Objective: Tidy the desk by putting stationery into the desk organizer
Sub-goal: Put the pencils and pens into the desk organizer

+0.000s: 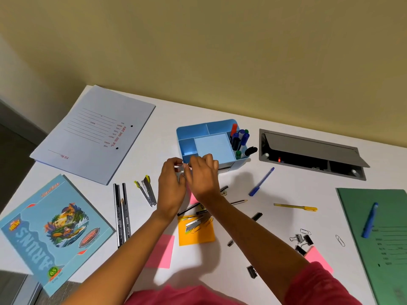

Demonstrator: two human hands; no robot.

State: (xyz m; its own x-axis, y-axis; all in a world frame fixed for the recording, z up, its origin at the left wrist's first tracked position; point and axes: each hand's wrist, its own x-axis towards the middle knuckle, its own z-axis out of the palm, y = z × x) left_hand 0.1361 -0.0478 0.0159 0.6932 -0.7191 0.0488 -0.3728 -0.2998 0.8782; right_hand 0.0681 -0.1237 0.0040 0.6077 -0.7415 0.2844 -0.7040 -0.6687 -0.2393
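Pink clothing (pixel 176 296) edges the white counter (pixel 286 183), whose far edge meets a yellow-beige wall (pixel 220 51). Mid-counter, the left hand (pixel 171 186) pinches a small pale item (pixel 181 169) beside the light-blue plastic desk organizer (pixel 179 137). The right hand (pixel 204 177) curls alongside, its grip unclear.

**One Head-Worn View, Tilted Down**

We see through a single wide-angle camera worn on the head, facing forward and down onto the desk (pixel 167 119). We sit close. Both forearms enter from the bottom edge, and the left hand (pixel 171 188) and right hand (pixel 203 175) meet near mid-frame. The wall (pixel 220 51) fills the upper part.
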